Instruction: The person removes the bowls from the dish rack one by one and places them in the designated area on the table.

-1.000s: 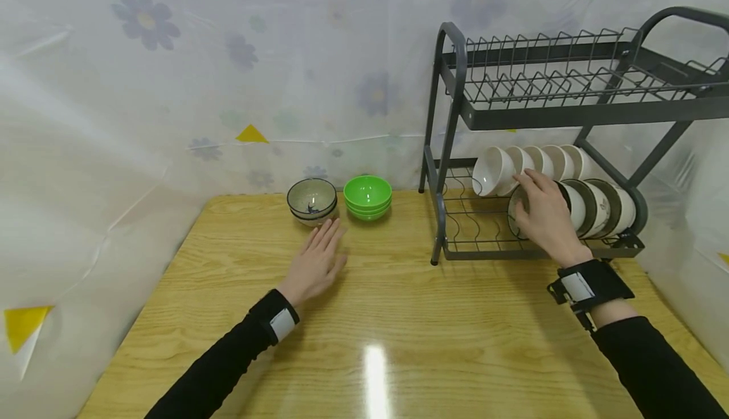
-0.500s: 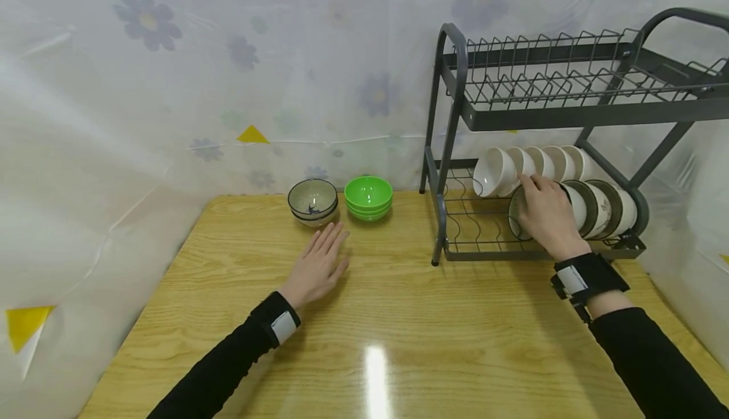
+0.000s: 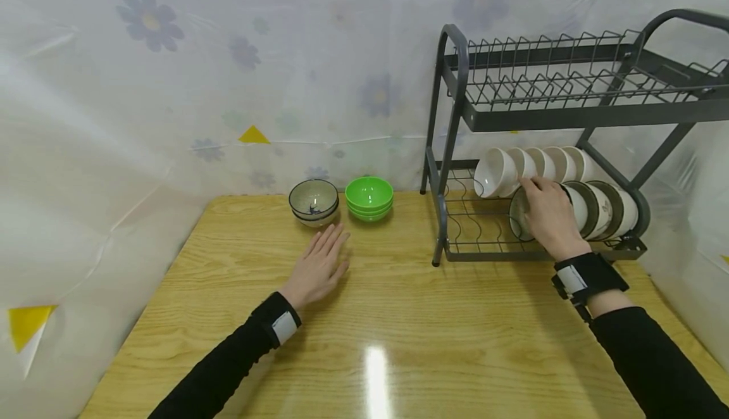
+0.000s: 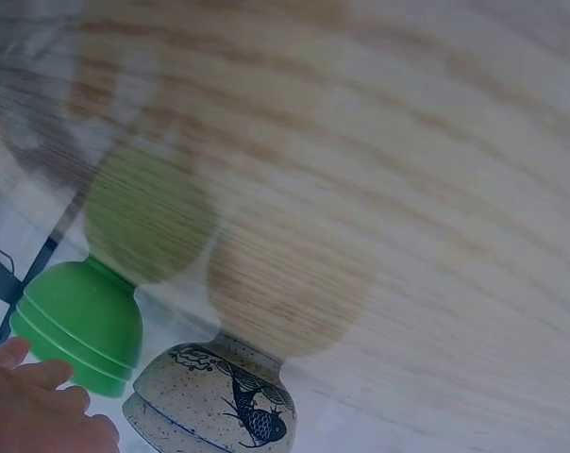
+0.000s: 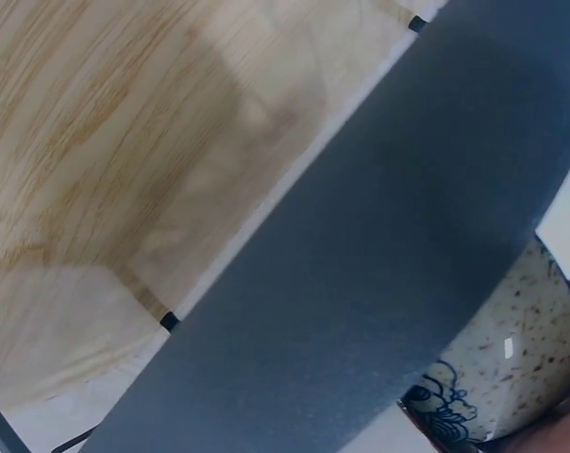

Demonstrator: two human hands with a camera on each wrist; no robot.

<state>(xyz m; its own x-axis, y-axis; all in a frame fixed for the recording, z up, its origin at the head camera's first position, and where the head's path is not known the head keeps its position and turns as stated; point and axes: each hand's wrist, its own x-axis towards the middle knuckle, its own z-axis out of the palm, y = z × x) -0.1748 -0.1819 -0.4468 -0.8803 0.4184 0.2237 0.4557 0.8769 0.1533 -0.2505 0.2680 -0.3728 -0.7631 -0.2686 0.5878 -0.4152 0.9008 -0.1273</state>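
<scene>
On the rack's lower tier, my right hand grips the rim of a speckled, dark-rimmed bowl, leftmost of the front row. Its blue-patterned, speckled outer wall shows in the right wrist view, with fingers along its side. My left hand is over the table with its fingers extended, just in front of two stacked speckled bowls. A dark fish decorates the outside of this stack in the left wrist view. Beside it stands a stack of green bowls.
A dark two-tier dish rack stands at the table's right. White bowls line its lower back row, with several dark-rimmed bowls in front. Its upper tier hangs above the right hand. A plastic sheet backs the wooden table.
The right hand's fingers have drawn in on the speckled bowl's rim, and its wrist has shifted slightly. The bowl remains in its rack place. The left hand has barely moved.
</scene>
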